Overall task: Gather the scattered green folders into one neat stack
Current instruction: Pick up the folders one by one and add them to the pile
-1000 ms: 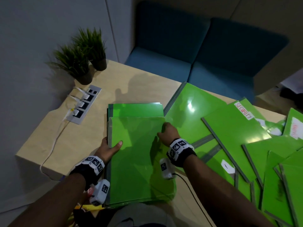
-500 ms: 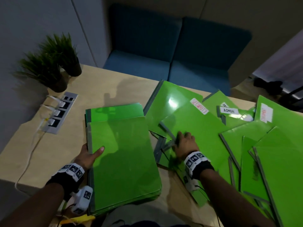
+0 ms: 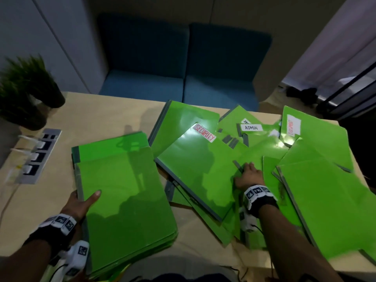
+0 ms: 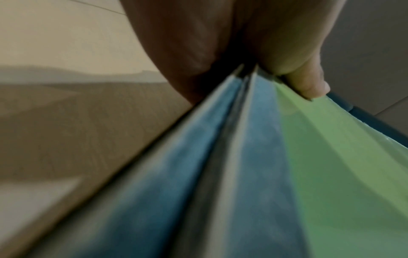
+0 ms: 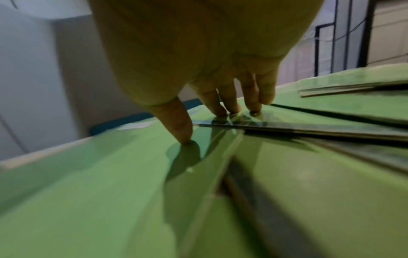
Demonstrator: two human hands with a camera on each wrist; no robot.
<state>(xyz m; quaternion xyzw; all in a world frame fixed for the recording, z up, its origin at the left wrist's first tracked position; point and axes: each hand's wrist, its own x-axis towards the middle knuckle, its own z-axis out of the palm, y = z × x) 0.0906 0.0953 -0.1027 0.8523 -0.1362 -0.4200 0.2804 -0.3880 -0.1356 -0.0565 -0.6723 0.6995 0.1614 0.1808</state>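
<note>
Stack: green folders [image 3: 126,196] piled on the near left of the table [image 3: 97,121], grey spines to the left; top folder sits a little nearer than the one under it, so edges are not flush.
Left hand: left hand [image 3: 81,202] grips the stack's left spine edge, thumb [image 4: 309,83] pressed flat on the top cover, fingers hidden beneath.
Scattered folders: loose green folders [image 3: 325,200] fanned and overlapping across the right half of the table, at mixed angles.
SECURITY folder: folder with a white tag reading SECURITY [image 3: 195,169] lies on top of the heap's left part, tilted, just right of the stack.
Right hand: right hand [image 3: 249,177] rests palm down on the loose heap at the right edge of the SECURITY folder; fingertips [image 5: 220,111] straight, touching a grey spine; holds nothing.
Other tags: ADMIN label [image 3: 251,127] and a red-lettered label [image 3: 291,126] at the far side of the heap.
Surroundings: potted plants [image 3: 24,92] and a power strip [image 3: 38,155] on the table's left; blue sofa [image 3: 183,64] behind.
</note>
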